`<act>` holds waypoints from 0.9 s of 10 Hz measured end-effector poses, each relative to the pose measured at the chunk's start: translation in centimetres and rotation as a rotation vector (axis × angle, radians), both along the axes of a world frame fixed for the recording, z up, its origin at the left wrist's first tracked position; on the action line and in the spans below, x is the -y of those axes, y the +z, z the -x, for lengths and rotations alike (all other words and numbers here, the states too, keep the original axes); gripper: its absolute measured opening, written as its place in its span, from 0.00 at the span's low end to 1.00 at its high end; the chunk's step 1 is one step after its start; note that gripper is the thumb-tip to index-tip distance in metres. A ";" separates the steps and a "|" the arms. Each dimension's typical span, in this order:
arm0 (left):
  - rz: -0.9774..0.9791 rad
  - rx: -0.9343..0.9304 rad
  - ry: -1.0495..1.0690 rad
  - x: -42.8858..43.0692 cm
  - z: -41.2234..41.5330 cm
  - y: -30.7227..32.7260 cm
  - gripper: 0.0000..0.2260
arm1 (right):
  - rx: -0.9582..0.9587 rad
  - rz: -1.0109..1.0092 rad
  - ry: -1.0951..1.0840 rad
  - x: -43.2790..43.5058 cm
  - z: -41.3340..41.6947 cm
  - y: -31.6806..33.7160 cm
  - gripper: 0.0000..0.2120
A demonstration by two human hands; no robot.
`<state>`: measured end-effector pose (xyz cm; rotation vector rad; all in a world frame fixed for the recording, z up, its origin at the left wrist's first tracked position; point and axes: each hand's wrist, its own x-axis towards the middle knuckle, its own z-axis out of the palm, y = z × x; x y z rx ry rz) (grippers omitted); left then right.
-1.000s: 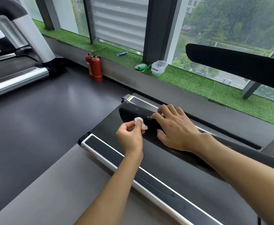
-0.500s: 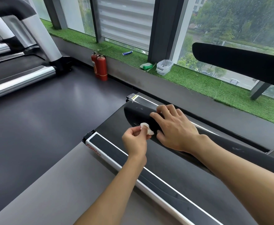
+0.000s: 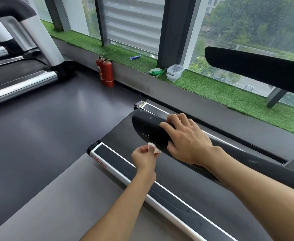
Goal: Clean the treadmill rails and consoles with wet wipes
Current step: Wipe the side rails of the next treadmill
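Wet wipe (image 3: pixel 153 148) wadded small, pinched in left hand (image 3: pixel 143 158) fingertips against lower edge of black treadmill handrail (image 3: pixel 147 129). Right hand (image 3: pixel 186 138) spread flat, draped over handrail top.

Floor (image 3: pixel 38 136): dark grey, glossy | sill (image 3: pixel 203 84): green turf | windows (image 3: pixel 247 23): rain-streaked daylight | extinguishers (image 3: pixel 106 72): red, against wall below sill

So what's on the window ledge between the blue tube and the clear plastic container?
A green-and-white packet, seen in the head view, lies there on the artificial-grass ledge.
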<state>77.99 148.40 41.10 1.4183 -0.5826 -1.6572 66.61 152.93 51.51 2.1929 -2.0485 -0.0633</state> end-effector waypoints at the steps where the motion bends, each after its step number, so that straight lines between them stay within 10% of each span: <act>1: -0.031 -0.018 -0.011 0.3 0.1 -0.2 0.03 | 0.001 -0.001 0.003 0.0 0.1 0.0 0.27; 9: 0.363 0.180 0.050 0.7 -0.8 1.7 0.03 | 0.003 0.016 0.004 0.2 0.3 -0.4 0.25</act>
